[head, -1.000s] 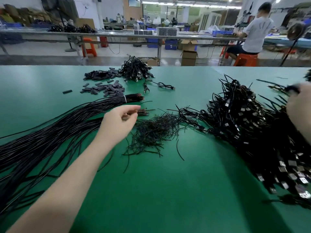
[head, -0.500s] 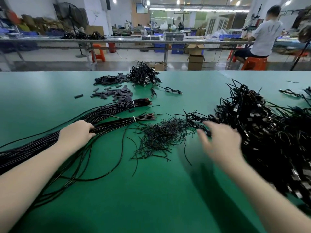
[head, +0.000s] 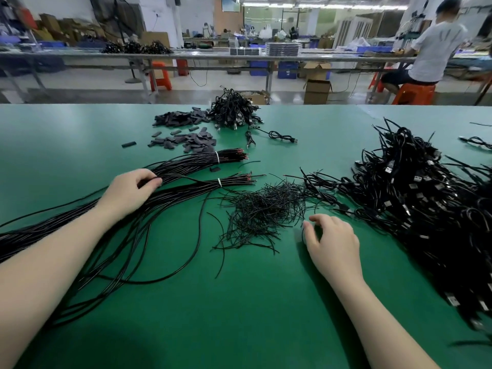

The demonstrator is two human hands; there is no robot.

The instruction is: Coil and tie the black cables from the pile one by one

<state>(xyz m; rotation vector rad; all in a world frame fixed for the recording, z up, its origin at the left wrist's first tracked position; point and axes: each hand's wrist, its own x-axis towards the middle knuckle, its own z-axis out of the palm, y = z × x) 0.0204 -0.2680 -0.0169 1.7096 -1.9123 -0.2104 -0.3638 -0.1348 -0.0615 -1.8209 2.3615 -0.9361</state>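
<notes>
From the head camera I look down on a green table [head: 253,302]. My left hand [head: 130,191] rests on the long black cables [head: 80,222] that fan across the left side; its fingers are curled and the thumb and fingertips pinch a few strands near the top of the bundle. Two groups of these cables are bound with white ties [head: 217,157] close to their far ends.

My right hand [head: 331,241] sits low on the table just right of a heap of short black twist wires [head: 263,209]. Its fingers are bent downward with the tips at the surface; the fingertips are blurred, so I cannot tell whether they hold one of the wires.

To the right lies a big pile of finished cables [head: 415,198] with plug ends showing. Farther back sit a smaller pile of coiled cables [head: 234,110], one loose coiled cable [head: 279,135] and scattered dark flat pieces [head: 191,142].

Beyond the table, a person in a white shirt [head: 436,51] sits on an orange stool [head: 412,93] at another bench.
</notes>
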